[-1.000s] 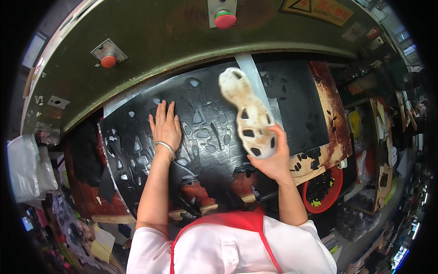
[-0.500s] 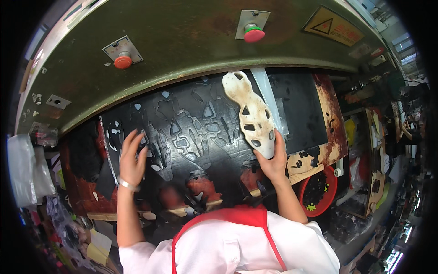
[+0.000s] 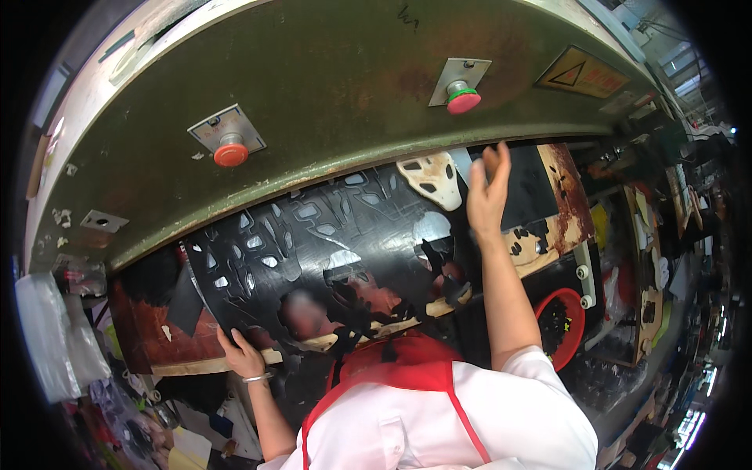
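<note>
Head view: right hand open, raised just beside cream cutting die at black sheet's far edge. Left hand grips sheet's near-left edge. Red bin right, dark scraps inside. Yellow triangular warning sign on press's upper right.

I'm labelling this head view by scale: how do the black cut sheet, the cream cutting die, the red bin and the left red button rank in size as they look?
1. Black sheet, by far largest.
2. Red bin.
3. Cream die, partly hidden under the press, so its rank against the bin is unsure.
4. Left red button.
</note>
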A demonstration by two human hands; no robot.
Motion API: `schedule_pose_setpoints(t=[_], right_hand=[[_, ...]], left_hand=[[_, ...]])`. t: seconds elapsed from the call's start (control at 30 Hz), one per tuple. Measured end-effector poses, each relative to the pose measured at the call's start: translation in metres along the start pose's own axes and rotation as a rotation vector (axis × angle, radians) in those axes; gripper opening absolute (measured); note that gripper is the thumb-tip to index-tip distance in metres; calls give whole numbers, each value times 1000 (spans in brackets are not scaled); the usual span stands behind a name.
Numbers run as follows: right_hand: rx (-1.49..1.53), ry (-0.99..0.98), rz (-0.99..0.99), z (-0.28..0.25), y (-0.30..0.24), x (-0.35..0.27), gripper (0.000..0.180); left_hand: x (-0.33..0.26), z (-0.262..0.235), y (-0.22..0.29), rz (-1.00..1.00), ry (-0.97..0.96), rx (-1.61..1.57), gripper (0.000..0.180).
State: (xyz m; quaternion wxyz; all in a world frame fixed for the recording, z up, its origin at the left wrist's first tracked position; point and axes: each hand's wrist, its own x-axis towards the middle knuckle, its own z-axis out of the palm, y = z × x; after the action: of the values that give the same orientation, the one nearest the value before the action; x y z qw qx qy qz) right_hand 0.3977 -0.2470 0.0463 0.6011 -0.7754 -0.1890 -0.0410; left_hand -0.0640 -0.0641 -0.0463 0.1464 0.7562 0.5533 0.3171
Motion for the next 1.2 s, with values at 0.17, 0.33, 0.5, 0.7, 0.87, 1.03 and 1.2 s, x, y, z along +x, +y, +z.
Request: schedule_pose_setpoints(t=[0.17,0.33,0.5,0.7,0.87,1.03,1.2], right_hand=[[-504,86,-484,49,-45,59,92],[-427,158,-430,79,-47,59,101],[-541,14,-472,47,-15,49,93],[-368,66,187,-19,64,-17,54],[-389,-7,112,-35,89,-26,39],[-326,-27,84,-73,49,-87,29],[-417,58,46,-104,23,-100,24]], left_hand=[[39,20,19,-68,-47,96,45],[79,37,30,-13,-20,122,44],[95,37,36,-45,-90,194,45],[88,36,28,68,17,117,41],[85,36,12,-135,-126,-211,35],[62,28,-4,-148,-109,-275,28],[30,-11,-20,-442,-224,-425,35]])
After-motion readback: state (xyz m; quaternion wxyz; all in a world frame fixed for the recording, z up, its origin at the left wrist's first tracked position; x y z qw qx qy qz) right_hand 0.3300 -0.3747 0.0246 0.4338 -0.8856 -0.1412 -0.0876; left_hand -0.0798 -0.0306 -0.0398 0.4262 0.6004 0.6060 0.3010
